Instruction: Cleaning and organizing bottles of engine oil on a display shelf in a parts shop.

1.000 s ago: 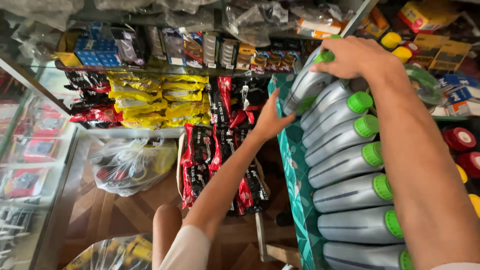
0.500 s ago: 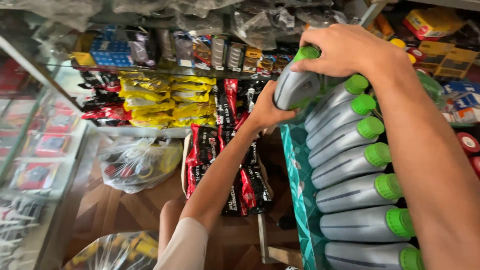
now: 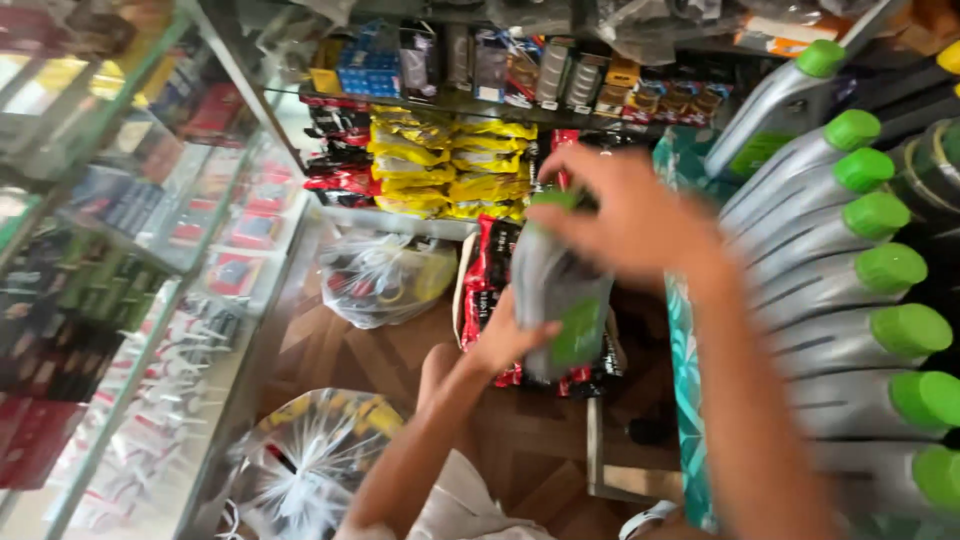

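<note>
At the centre of the frame I hold a grey bottle with a green cap — blurred. My right hand grasps its top; my left hand cups it from below. At right, a row of matching bottles lies stacked; yellow packets hang behind.

Probably a shop: packed goods shelves, rows of green-capped bottles.
</note>
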